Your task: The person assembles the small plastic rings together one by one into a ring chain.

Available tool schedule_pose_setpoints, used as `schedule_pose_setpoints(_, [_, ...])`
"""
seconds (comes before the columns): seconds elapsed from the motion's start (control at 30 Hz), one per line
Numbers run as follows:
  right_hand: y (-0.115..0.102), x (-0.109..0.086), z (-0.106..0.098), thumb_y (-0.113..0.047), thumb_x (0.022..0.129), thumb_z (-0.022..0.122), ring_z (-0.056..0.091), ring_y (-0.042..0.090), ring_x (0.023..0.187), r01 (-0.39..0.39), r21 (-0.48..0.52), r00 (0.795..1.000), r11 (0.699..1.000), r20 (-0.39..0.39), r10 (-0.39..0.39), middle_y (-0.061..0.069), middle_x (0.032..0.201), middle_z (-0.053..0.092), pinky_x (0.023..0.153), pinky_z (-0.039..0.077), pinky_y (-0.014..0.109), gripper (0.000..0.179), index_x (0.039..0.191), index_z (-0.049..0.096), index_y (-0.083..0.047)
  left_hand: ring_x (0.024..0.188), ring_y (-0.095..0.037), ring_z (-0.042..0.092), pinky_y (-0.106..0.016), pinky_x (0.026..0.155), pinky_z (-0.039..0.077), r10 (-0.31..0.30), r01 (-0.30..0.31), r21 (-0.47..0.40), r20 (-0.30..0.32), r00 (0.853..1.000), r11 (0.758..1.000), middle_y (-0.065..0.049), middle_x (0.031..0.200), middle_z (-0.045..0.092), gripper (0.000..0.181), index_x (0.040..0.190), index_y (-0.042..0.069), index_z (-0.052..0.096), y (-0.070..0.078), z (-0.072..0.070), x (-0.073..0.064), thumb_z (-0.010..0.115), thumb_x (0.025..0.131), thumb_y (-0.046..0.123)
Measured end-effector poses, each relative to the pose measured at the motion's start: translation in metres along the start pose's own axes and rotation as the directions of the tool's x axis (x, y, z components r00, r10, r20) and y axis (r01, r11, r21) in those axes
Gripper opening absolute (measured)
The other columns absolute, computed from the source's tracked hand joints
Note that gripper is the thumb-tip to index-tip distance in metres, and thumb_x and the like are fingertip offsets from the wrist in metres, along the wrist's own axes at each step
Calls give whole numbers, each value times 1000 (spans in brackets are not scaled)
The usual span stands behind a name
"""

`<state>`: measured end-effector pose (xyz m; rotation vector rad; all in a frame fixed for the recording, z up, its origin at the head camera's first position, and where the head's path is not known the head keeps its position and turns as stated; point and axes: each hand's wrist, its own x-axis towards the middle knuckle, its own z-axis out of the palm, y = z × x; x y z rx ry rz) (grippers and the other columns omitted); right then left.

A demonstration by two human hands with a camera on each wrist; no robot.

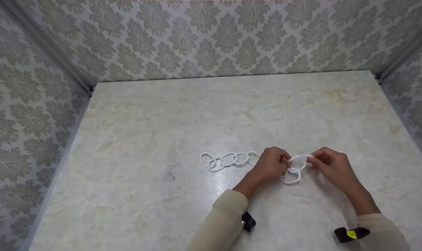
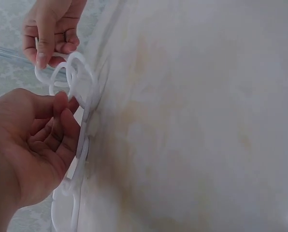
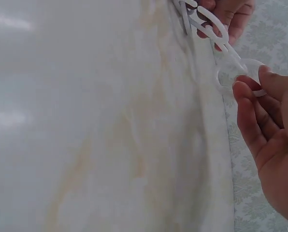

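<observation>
A chain of white plastic links [image 1: 216, 170] runs along the table from left to right, and its right part is at the hands. My left hand [image 1: 271, 162] pinches the chain near its right end, with thumb and fingertips at a link. At the far right, my right hand [image 1: 334, 168] pinches the end link [image 1: 298, 156] between thumb and fingers. Another white link [image 1: 292, 183] hangs below, between the hands. In the left wrist view, linked loops [image 2: 88, 77] stand beside the left fingertips. The right wrist view shows the end link [image 3: 219, 79] at the right fingertips.
A small clear, wavy-edged piece [image 1: 170, 173] lies on the marbled table [image 1: 127, 202], left of the chain. Patterned wall panels [image 1: 228, 38] enclose the back and both sides. Black bands [image 1: 248, 221] are worn on both sleeved wrists.
</observation>
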<state>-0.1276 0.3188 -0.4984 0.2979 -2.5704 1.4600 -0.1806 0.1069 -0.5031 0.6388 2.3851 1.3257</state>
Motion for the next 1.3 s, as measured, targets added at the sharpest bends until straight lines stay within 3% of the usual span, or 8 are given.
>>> schedule_pose_setpoints(0.13, [8,2,-3,-2,93,69,69,4,70,-99,55,995,994,-22,101,-12,81,70,65,55,16,9,96,70,6,58,2,58,-10,59,44,-8,8,-8,3,1000,1000,-10,92,79,20,112,2,75,-1,-4,-3,64,96,7])
schedule_pose_setpoints(0.27, [17,5,-5,-3,95,67,69,4,73,-150,145,988,978,-5,152,-13,83,70,67,55,17,16,101,67,11,62,0,61,-12,61,47,10,-10,-29,-10,1000,1000,-11,103,78,24,120,4,72,-7,-17,-9,63,99,10])
schedule_pose_setpoints(0.53, [32,7,-12,-1,98,63,72,4,81,-195,358,981,913,63,185,-7,91,72,71,58,18,28,117,58,18,70,-8,60,-17,67,48,94,-96,-1,-180,979,995,-15,98,78,19,111,1,74,-47,-84,-42,63,96,6])
schedule_pose_setpoints(0.7, [39,11,-16,-6,101,59,73,5,79,-218,340,976,915,89,199,-9,92,74,72,59,19,30,125,59,12,83,-21,68,-31,76,55,6,6,36,-330,944,999,-14,100,77,20,110,2,75,-82,-134,-75,64,93,3])
schedule_pose_setpoints(0.83, [41,12,-18,-6,100,60,72,4,79,-272,323,962,906,96,255,-10,91,73,71,59,19,24,119,63,10,95,-25,68,-40,83,55,-84,138,110,-397,914,984,-10,106,75,25,110,7,75,-106,-157,-100,63,89,1])
schedule_pose_setpoints(0.97, [40,15,-20,-7,100,62,72,3,80,-348,282,938,894,100,333,-11,89,71,72,59,19,21,114,61,8,94,-22,63,-41,85,52,-133,218,160,-419,898,963,-6,103,72,26,111,11,74,-123,-165,-113,63,89,3])
schedule_pose_setpoints(1.13, [39,18,-20,-9,100,62,72,0,81,-406,191,914,894,98,394,-15,87,69,72,59,19,15,108,58,2,92,-19,60,-40,84,51,-189,274,132,-446,875,953,-2,102,70,25,116,16,72,-126,-161,-112,65,92,17])
schedule_pose_setpoints(1.3, [41,20,-19,-8,100,62,73,0,80,-418,186,908,889,107,405,-15,85,70,72,60,20,5,101,60,-3,93,-18,60,-40,86,49,-205,295,155,-429,880,943,-1,109,70,34,122,17,70,-122,-152,-103,74,90,28])
